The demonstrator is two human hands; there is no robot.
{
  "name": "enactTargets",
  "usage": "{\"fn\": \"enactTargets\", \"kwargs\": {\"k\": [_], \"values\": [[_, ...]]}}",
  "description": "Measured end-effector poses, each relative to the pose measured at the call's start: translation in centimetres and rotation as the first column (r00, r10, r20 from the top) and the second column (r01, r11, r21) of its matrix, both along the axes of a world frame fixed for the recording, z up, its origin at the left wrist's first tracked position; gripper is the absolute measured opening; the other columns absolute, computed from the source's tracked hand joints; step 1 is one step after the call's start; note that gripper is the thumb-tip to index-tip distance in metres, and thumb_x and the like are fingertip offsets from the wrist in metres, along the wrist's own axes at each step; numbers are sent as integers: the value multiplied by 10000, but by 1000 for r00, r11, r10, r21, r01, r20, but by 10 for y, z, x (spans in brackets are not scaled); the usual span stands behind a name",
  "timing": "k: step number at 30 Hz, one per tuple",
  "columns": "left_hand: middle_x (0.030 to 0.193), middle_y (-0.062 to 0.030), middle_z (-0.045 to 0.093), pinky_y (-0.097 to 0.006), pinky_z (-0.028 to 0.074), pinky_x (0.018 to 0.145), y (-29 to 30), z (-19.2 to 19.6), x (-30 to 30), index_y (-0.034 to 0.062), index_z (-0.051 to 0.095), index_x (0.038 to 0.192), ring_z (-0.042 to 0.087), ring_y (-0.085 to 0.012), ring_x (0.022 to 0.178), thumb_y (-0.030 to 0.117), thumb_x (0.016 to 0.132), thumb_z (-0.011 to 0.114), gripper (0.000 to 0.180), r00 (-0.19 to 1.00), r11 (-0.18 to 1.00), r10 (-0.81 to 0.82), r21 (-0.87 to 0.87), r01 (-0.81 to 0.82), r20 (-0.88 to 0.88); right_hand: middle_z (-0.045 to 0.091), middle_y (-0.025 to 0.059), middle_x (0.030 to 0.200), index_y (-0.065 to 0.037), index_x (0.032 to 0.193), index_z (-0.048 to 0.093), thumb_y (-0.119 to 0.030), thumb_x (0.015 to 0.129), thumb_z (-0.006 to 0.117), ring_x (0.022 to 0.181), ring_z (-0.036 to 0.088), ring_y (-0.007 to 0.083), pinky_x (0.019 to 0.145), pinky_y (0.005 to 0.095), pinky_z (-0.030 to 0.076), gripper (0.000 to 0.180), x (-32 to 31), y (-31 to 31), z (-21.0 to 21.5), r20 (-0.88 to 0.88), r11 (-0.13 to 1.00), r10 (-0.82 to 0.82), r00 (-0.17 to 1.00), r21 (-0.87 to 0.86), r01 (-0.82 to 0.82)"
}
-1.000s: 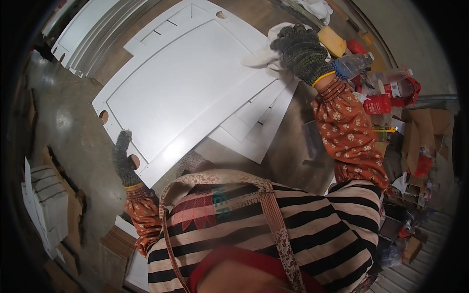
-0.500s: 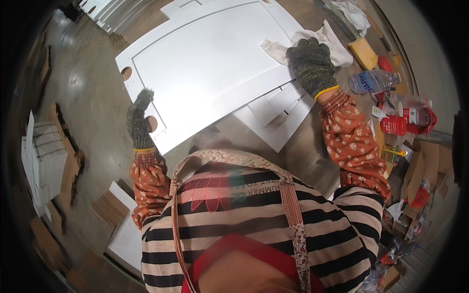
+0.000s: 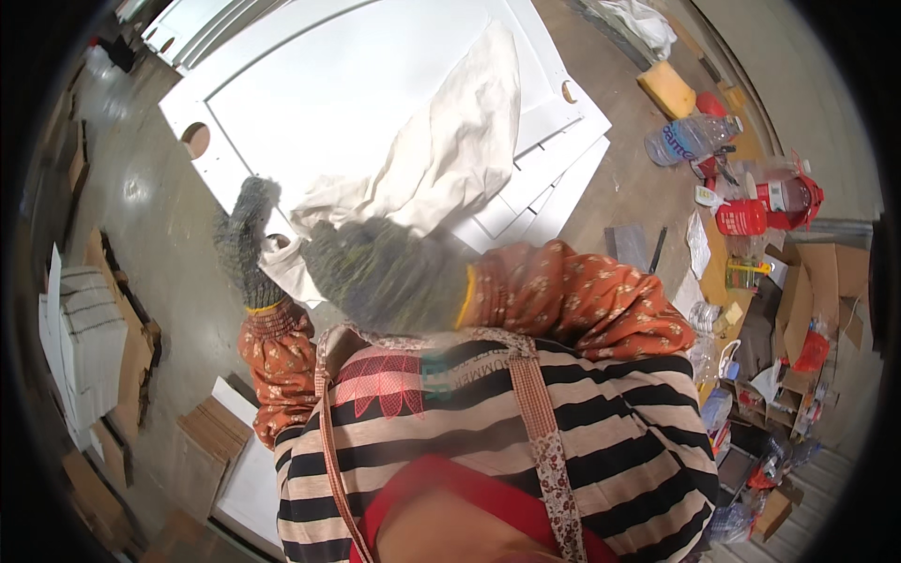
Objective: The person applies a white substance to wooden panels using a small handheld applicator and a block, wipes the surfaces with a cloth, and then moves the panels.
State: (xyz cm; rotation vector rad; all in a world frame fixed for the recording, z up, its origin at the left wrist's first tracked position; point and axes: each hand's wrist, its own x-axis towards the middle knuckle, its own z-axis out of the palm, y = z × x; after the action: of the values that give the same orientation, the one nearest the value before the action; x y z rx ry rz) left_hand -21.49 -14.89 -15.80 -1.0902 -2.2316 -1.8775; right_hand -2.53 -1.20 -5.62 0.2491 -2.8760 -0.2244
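Grey floor [image 3: 178,272]; hands [image 3: 242,249] [image 3: 389,274] on panel [image 3: 314,103], cloth [image 3: 460,131].

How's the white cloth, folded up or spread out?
Spread out, though rumpled: the white cloth fans out in loose creases over the white panel from the gloved right hand.

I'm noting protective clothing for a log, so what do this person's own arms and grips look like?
The left grip and right grip wear dark grey-green knitted gloves with yellow edging at the wrists. The forearms have rust-orange sleeves with a small pale print and gathered cuffs. The right glove looks slightly blurred.
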Motion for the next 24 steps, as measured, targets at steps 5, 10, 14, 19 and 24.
{"fn": "enactTargets", "kwargs": {"k": [5,10,14,19,24], "values": [[1170,-162,635,-372,456,976,-3,16,3,-28,612,1169,604,-273,1099,1,851,546,326,961,984,90,-123,-126,-260,456,267,1301,60,1254,463,-230,920,513,1125,557,317,894,416,486,445,29,77,-13,-74,991,-73,995,108,81],[1165,-150,651,-388,440,992,-10,-11,1,-29,633,1137,588,-288,1143,23,808,569,339,977,986,122,-89,-140,-177,655,108,883,-13,990,626,-127,870,555,819,648,235,710,388,524,180,68,202,-8,-156,695,-709,688,11,719],[1145,-144,661,-392,439,997,-14,-16,3,-29,645,1124,590,-292,1137,28,816,557,326,985,988,147,27,-150,88,631,152,977,-42,1083,593,-202,855,599,886,622,299,759,392,504,278,117,228,40,-122,582,-789,603,165,796],[1244,-173,595,-407,408,1039,-32,-36,-16,-50,578,1213,540,-291,1198,16,829,550,390,963,995,21,-86,-46,-270,611,182,1082,-58,1146,576,-396,789,675,1016,583,347,850,460,465,502,162,269,20,-191,449,-862,470,144,882],[1290,-177,559,-404,400,1043,-49,-45,-25,-52,532,1266,528,-292,1209,25,824,582,452,908,983,-36,-180,-44,-417,600,171,1140,-111,1176,584,-437,815,637,1047,576,346,876,465,457,490,154,269,14,-219,463,-849,480,128,877]]}}
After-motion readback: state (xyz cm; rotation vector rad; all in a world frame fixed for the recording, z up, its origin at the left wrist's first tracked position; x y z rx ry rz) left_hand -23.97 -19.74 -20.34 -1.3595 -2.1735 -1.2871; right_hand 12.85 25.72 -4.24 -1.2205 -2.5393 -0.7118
